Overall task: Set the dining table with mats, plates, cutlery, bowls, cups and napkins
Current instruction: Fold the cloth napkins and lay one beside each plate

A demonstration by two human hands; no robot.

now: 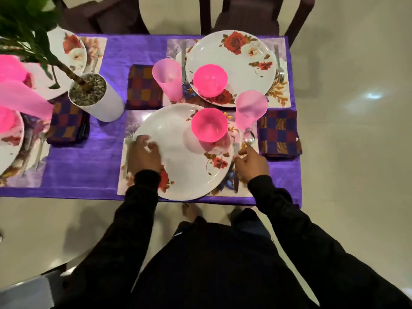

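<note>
A white rose-patterned plate (pixel 178 157) lies on the near mat (pixel 121 175) with a pink bowl (pixel 209 128) on it. My left hand (pixel 143 153) rests with curled fingers on the plate's left rim, beside a fork (pixel 129 138). My right hand (pixel 250 163) pinches the handle of a spoon (pixel 248 139), next to a knife (pixel 236 175) right of the plate. A pink cup (pixel 250 110) stands behind the spoon, and a checked napkin (pixel 279 133) lies further right. Across the table sits a second setting: plate (pixel 243 61), bowl (pixel 210 80), cup (pixel 168 79), napkin (pixel 145 86).
A white pot with a plant (pixel 95 97) stands left of centre on the purple tablecloth (pixel 89 166). More plates, pink cups and a napkin (pixel 66 123) fill the left side. Dark chairs (pixel 247 16) stand behind the table. The table's right edge borders open floor.
</note>
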